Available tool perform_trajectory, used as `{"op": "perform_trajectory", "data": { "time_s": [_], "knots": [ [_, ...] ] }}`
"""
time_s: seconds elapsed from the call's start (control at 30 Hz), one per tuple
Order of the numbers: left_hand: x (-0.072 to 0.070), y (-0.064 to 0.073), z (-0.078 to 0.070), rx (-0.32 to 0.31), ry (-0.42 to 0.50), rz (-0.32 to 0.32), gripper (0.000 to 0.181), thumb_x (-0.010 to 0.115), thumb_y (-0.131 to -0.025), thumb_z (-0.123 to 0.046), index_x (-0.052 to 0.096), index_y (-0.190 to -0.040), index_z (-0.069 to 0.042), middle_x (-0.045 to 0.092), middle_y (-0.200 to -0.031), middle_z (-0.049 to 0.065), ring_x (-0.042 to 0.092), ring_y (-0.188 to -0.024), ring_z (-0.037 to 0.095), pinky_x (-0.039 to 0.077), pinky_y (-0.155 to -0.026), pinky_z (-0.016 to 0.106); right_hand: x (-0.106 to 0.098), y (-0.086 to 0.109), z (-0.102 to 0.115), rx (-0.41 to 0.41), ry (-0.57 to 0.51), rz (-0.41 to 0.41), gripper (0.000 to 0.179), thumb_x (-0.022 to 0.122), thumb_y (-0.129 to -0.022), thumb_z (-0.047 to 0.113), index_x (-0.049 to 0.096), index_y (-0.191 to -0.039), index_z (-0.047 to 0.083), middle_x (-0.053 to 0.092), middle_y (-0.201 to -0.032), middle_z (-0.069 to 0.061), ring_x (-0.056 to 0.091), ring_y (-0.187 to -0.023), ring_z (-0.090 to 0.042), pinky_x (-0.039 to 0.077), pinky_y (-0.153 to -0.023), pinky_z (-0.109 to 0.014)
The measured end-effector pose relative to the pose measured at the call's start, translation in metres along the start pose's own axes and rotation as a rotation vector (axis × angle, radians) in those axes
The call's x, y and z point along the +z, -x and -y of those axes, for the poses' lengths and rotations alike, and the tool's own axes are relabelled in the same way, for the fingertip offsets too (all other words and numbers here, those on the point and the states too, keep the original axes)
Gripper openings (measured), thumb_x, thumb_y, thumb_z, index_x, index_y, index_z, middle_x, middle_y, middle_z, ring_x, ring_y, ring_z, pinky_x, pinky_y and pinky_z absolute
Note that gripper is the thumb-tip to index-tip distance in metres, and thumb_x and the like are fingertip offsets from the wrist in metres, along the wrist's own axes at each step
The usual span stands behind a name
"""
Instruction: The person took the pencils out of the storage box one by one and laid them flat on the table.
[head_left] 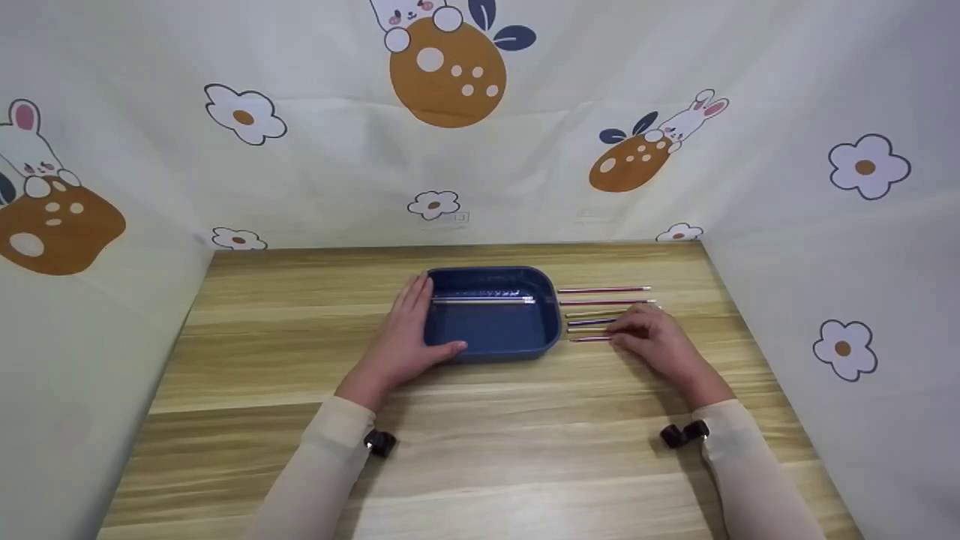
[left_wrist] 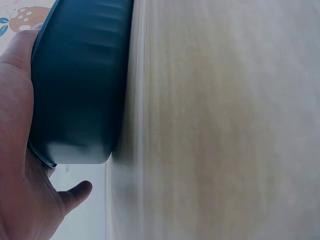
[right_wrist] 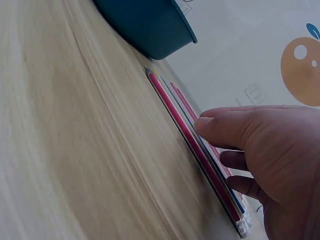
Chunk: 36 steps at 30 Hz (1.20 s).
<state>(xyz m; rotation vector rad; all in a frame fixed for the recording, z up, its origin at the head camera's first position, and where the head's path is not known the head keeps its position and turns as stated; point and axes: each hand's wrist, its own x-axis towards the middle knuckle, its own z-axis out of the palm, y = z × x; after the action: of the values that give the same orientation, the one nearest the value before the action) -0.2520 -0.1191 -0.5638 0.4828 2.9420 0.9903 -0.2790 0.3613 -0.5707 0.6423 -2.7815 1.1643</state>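
Observation:
A dark blue rectangular dish (head_left: pixel 495 352) stands on the wooden table. My left hand (head_left: pixel 405 330) holds its left end, thumb over the front rim and fingers along the left wall. Inside, at least one light-coloured pencil (head_left: pixel 484 301) lies lengthwise near the back wall. To the right of the dish several pencils lie in a row, among them a red pencil (head_left: pixel 604 303), a blue pencil (head_left: pixel 589 322) and a nearest pink pencil (right_wrist: pixel 192 145). My right hand (head_left: pixel 654 337) is over their right ends, thumb and fingertips apart, close above the nearest ones.
The wooden tabletop (head_left: pixel 480 450) runs up to a cream cloth wall (head_left: pixel 322 172) at the back, printed with rabbits and flowers. Similar walls flank it left and right. A small black camera (head_left: pixel 380 442) is strapped at the left wrist, another (head_left: pixel 684 433) at the right.

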Motion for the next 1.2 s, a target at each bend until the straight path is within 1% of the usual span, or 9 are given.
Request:
{"op": "perform_trajectory", "data": {
  "time_s": [0.1, 0.23, 0.43, 0.6, 0.73, 0.87, 1.0, 1.1, 1.2],
  "knots": [
    [-0.001, 0.0, 0.0, 0.0, -0.001, 0.001, 0.13, 0.078, -0.089, -0.077, 0.012, -0.178, -0.008, 0.004, -0.187, 0.006, 0.002, -0.171, 0.029, 0.017, -0.135, 0.055, 0.002, -0.005, 0.009, 0.008, -0.07, -0.025, 0.013, 0.086, -0.096, 0.002, 0.087, -0.107, 0.008, 0.076, -0.108, -0.001, 0.066, -0.103, -0.018, 0.049, -0.088, -0.019],
    [-0.002, 0.001, -0.001, 0.004, 0.009, -0.004, 0.129, 0.08, -0.089, -0.073, 0.013, -0.178, -0.007, 0.006, -0.187, 0.007, 0.002, -0.171, 0.03, 0.018, -0.135, 0.057, 0.006, -0.018, 0.026, -0.002, -0.118, -0.071, 0.012, 0.083, -0.098, 0.001, 0.086, -0.11, 0.002, 0.077, -0.108, -0.006, 0.066, -0.099, -0.019, 0.051, -0.084, -0.021],
    [-0.001, 0.0, -0.001, 0.013, 0.003, -0.016, 0.128, 0.081, -0.089, -0.071, 0.016, -0.177, -0.005, 0.009, -0.186, 0.009, 0.005, -0.171, 0.031, 0.019, -0.135, 0.057, 0.014, -0.042, 0.055, -0.06, -0.116, -0.086, 0.015, 0.082, -0.098, -0.001, 0.085, -0.111, 0.005, 0.077, -0.105, -0.008, 0.065, -0.095, -0.02, 0.051, -0.081, -0.03],
    [0.0, -0.001, 0.0, 0.017, -0.004, -0.014, 0.129, 0.078, -0.089, -0.075, 0.015, -0.177, -0.005, 0.008, -0.186, 0.009, 0.005, -0.171, 0.033, 0.018, -0.135, 0.057, 0.025, -0.058, 0.075, -0.089, -0.104, -0.03, 0.017, 0.082, -0.099, 0.005, 0.084, -0.116, 0.005, 0.075, -0.111, -0.015, 0.066, -0.1, -0.03, 0.05, -0.083, -0.033],
    [0.0, -0.001, -0.001, 0.014, -0.004, -0.012, 0.128, 0.081, -0.09, -0.071, 0.015, -0.177, -0.005, 0.008, -0.186, 0.009, 0.005, -0.171, 0.033, 0.018, -0.135, 0.058, 0.035, -0.069, 0.088, -0.141, -0.069, 0.001, 0.02, 0.083, -0.1, 0.007, 0.082, -0.119, 0.002, 0.073, -0.114, -0.013, 0.066, -0.105, -0.035, 0.054, -0.084, -0.044],
    [0.0, -0.001, -0.001, 0.012, -0.002, -0.006, 0.128, 0.082, -0.09, -0.07, 0.014, -0.178, -0.005, 0.007, -0.186, 0.009, 0.003, -0.171, 0.032, 0.017, -0.135, 0.058, 0.046, -0.08, 0.103, -0.193, -0.03, 0.046, 0.024, 0.083, -0.1, 0.008, 0.08, -0.122, 0.0, 0.072, -0.118, -0.01, 0.065, -0.107, -0.031, 0.055, -0.087, -0.054],
    [-0.001, -0.001, -0.002, 0.008, 0.005, -0.005, 0.128, 0.082, -0.09, -0.07, 0.014, -0.178, -0.006, 0.007, -0.186, 0.009, 0.003, -0.171, 0.032, 0.017, -0.135, 0.059, 0.056, -0.091, 0.114, -0.217, 0.016, 0.11, 0.026, 0.082, -0.101, 0.01, 0.079, -0.125, 0.002, 0.07, -0.12, -0.01, 0.064, -0.112, -0.03, 0.054, -0.095, -0.052],
    [-0.001, 0.0, -0.002, 0.004, 0.002, -0.002, 0.13, 0.079, -0.089, -0.075, 0.014, -0.178, -0.007, 0.007, -0.186, 0.009, 0.002, -0.171, 0.031, 0.018, -0.134, 0.059, 0.063, -0.098, 0.12, -0.203, 0.038, 0.159, 0.023, 0.082, -0.102, 0.013, 0.08, -0.123, 0.004, 0.07, -0.12, -0.008, 0.064, -0.115, -0.028, 0.054, -0.102, -0.049],
    [-0.002, 0.0, -0.001, 0.004, 0.002, 0.002, 0.132, 0.077, -0.088, -0.079, 0.013, -0.178, -0.007, 0.006, -0.186, 0.009, 0.001, -0.171, 0.029, 0.017, -0.135, 0.057, 0.069, -0.105, 0.125, -0.176, 0.054, 0.209, 0.021, 0.081, -0.103, 0.014, 0.081, -0.122, 0.007, 0.069, -0.118, -0.007, 0.065, -0.113, -0.026, 0.055, -0.101, -0.047]
  ]
}}
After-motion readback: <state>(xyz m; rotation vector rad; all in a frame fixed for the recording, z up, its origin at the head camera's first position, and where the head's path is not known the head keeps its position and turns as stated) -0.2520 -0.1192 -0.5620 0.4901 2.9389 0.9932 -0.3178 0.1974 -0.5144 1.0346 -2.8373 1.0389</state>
